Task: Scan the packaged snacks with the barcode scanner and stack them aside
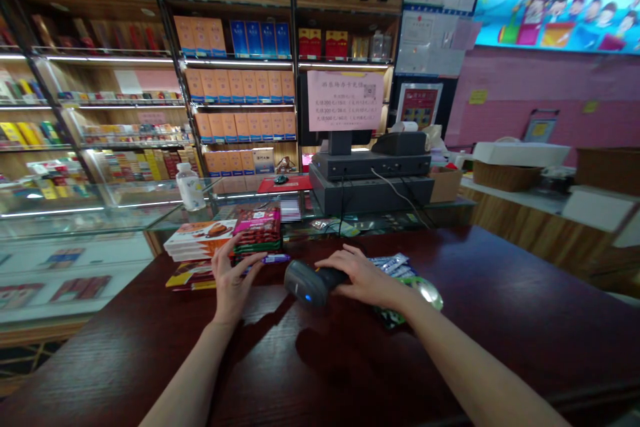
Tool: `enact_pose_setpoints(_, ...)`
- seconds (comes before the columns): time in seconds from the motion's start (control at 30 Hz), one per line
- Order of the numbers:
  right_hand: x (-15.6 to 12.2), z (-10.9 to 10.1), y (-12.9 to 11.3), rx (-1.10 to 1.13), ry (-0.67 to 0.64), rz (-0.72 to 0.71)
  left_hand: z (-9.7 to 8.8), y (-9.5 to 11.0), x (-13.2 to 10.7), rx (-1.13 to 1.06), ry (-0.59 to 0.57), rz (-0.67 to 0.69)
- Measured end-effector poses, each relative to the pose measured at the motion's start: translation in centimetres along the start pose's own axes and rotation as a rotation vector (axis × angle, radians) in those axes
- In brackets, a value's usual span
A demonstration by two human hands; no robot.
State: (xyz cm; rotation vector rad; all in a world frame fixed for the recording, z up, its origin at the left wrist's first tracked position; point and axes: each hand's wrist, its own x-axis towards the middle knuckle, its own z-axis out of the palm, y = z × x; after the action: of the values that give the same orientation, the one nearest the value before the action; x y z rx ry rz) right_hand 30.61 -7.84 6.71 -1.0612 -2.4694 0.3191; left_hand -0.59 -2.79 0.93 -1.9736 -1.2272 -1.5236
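My left hand (233,280) pinches the end of a small purple packet (276,258), too small to read. In my right hand (357,271) is the handle of a black barcode scanner (305,282), its head turned to the left and a blue light lit on it. Left of the scanner, behind my left hand, white and orange boxes (200,240) are stacked beside red and brown snack bags (259,227). Yellow and red packs (190,277) lie under the boxes. Beyond my right wrist are blue-and-white packets (393,265) and a shiny green packet (425,292), partly hidden by my forearm.
A dark wooden counter (480,320) spans the front. Behind it stand a cash register (370,167) with a pink sign (345,101) and a glass case with a white bottle (190,187) on top. Stocked shelves (240,107) line the back wall.
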Motion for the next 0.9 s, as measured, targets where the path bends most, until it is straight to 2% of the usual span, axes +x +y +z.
enact_pose_setpoints(0.17, 0.4, -0.8, 0.3, 0.032, -0.026, 0.006, 0.0, -0.1, 0.0, 0.006, 0.019, 0.006)
enact_pose_setpoints(0.6, 0.1, -1.0, 0.4, 0.05, -0.031, 0.017, 0.0, 0.0, 0.0, -0.004, 0.027, 0.022)
enact_pose_setpoints(0.9, -2.0, 0.7, 1.6, 0.006, -0.193, 0.132, 0.1, 0.1, 0.0, -0.045, 0.037, 0.022)
